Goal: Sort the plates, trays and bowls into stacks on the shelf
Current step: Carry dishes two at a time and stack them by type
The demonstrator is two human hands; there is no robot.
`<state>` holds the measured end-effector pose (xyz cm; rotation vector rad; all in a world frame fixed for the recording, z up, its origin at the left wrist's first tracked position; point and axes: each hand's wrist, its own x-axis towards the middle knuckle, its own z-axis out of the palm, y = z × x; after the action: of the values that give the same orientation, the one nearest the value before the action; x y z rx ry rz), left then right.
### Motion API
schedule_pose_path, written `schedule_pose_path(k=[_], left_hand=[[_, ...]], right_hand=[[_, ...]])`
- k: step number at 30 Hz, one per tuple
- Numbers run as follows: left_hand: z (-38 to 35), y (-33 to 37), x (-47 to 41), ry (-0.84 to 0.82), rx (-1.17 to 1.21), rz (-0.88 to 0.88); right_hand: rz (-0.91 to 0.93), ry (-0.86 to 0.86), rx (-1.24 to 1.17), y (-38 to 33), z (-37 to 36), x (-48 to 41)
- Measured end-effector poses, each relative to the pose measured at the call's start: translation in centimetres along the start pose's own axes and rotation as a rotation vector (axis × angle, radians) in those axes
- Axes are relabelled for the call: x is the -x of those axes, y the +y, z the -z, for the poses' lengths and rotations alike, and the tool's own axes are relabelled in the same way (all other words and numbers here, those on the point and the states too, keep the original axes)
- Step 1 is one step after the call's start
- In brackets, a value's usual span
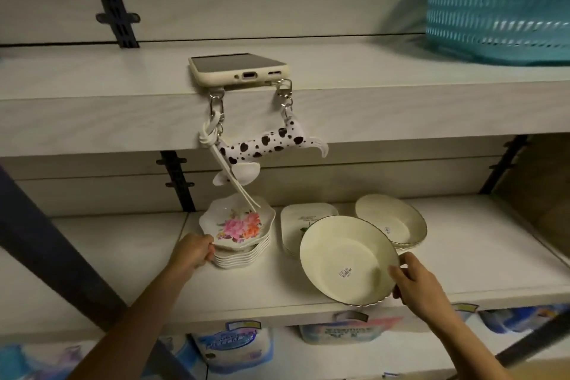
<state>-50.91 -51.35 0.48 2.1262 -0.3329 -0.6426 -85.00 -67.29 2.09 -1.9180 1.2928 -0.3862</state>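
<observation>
Two hands | left hand (192, 251) pinches floral plate (237, 225) rim | right hand (415, 282) grips cream bowl (347, 259) | sticker (347, 272) unreadable

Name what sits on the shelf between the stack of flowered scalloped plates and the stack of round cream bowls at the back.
In the head view, a stack of square white trays sits between them.

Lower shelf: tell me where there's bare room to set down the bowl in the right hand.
Bare board lies right of the bowl stack, out to the shelf's right end, and left of the flowered plates. The middle is crowded: flowered plates, square trays and bowl stack stand close together, and the phone's strap hangs over the plates.
</observation>
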Motion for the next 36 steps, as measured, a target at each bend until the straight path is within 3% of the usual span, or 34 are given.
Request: schedule_pose_path(k=[7, 13, 18, 25, 34, 36], left_hand=[[0.8, -1.0, -1.2, 0.047, -0.127, -0.030], [1.1, 0.4, -0.6, 0.168, -0.331, -0.201], [-1.6, 3.6, 1.9, 0.156, -0.494, -0.363], [-6.0, 5.7, 3.5, 0.121, -0.454, -0.430], [-10.2, 7.0, 7.5, 0.200, -0.577, -0.501], [-10.8, 6.9, 8.5, 0.176, -0.497, -0.494]], right_hand=[[-0.031, 0.036, 0.007, 0.4, -0.1, -1.0], [-0.031, 0.094, -0.010, 0.7, 0.9, -1.8], [-0.014, 0.137, -0.018, 1.5, 3.6, -3.3], [-0.017, 0.127, -0.093, 3.3, 7.3, -8.0], [0.007, 0.053, 0.011, 5.3, 8.3, -14.5], [0.000, 0.036, 0.034, 5.6, 7.8, -15.1]])
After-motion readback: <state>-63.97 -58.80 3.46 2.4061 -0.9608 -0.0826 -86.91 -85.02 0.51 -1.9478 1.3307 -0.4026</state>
